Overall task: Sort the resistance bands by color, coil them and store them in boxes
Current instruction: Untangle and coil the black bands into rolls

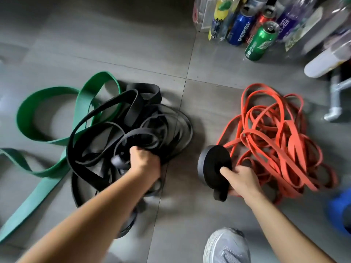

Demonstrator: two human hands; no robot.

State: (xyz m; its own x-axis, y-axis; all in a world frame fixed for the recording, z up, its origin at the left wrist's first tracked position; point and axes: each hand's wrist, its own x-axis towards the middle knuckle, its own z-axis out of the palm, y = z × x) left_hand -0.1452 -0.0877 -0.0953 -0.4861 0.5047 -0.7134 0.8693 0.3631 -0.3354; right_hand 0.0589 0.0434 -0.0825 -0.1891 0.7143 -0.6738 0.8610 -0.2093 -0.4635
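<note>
Along the left edge of the frame the green bands (47, 95) run out of view, one wide strap cut off at the lower left corner. At the right edge a blue object (340, 211) is cropped and too blurred to identify. Bottles and cans crowd the upper right, smeared by the wide lens; only a green can (262, 40) and a blue Pepsi can (240, 28) read clearly. A grey shoe (227, 245) is cut off by the bottom edge.

The left grip (144, 164), a bare hand, is clamped knuckles-up on strands of the black band heap (133, 118). Its fingertips are buried among the loops, so I cannot tell how many strands it holds. The right grip (241, 179) is closed on a coiled black band (214, 164): the thumb presses on the flat face of the roll, and the other fingers are hidden behind it. A short loose tail of that band hangs just below the thumb.

The black heap sprawls on the grey tiled floor (114, 44) at centre left, spreading up and left from the left grip and overlapping the green bands. The coil sits just up and left of the right grip, lifted in front of the near edge of the red band heap (275, 133), which fills the centre right of the frame, well apart from the black heap.
</note>
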